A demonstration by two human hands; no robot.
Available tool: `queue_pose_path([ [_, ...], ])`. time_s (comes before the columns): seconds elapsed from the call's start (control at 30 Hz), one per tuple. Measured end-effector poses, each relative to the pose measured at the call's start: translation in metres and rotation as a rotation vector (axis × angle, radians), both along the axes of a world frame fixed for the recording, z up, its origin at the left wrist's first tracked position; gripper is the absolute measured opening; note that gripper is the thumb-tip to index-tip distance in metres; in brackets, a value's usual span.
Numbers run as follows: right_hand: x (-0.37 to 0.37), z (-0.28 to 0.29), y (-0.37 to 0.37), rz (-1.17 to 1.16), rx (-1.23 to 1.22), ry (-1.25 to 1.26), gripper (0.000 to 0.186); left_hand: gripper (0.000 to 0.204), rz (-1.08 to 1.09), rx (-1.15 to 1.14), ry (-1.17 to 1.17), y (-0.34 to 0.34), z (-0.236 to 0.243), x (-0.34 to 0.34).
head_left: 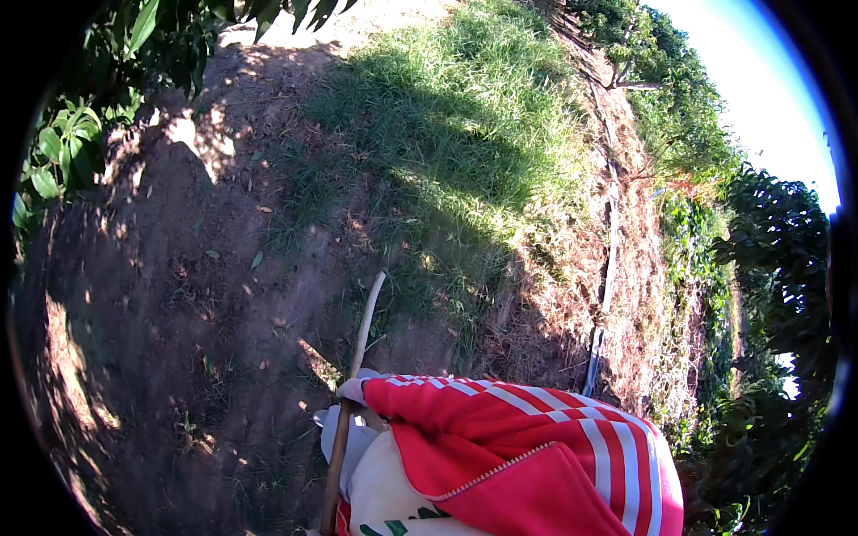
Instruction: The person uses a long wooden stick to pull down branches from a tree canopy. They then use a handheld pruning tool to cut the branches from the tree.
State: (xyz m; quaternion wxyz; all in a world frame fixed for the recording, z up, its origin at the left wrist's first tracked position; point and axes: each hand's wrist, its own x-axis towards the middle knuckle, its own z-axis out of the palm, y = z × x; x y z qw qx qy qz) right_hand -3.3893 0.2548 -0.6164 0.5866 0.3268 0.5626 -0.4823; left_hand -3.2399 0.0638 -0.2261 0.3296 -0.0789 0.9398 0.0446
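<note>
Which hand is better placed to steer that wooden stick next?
Probably the right hand: it grips the wooden stick partway along, its red-and-white sleeve reaching in from the right. The left hand can't be made out.

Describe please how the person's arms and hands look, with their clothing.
The right sleeve is long and red, with white stripes along it and white bands higher up. The jacket has a pale zip. The right hand is too small to detail. The left hand cannot be made out.
</note>
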Motion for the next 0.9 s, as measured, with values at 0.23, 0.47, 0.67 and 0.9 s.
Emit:
queue_pose_path([
  [0.23,0.044,0.013,-0.095,-0.128,-0.125,-0.195,0.018,0.019,0.136,-0.139,-0.324,-0.071,0.092,0.058],
  [0.47,0.06,0.052,-0.134,-0.345,-0.264,-0.165,0.024,0.026,0.156,-0.292,-0.286,-0.07,0.131,0.067],
  [0.67,0.122,0.071,-0.165,-0.175,-0.368,-0.22,0.023,0.029,0.107,-0.423,-0.185,-0.032,0.174,0.09],
  [0.9,0.143,0.049,-0.109,-0.218,-0.393,-0.399,0.018,0.023,0.335,-0.511,-0.158,0.061,0.16,0.131],
])
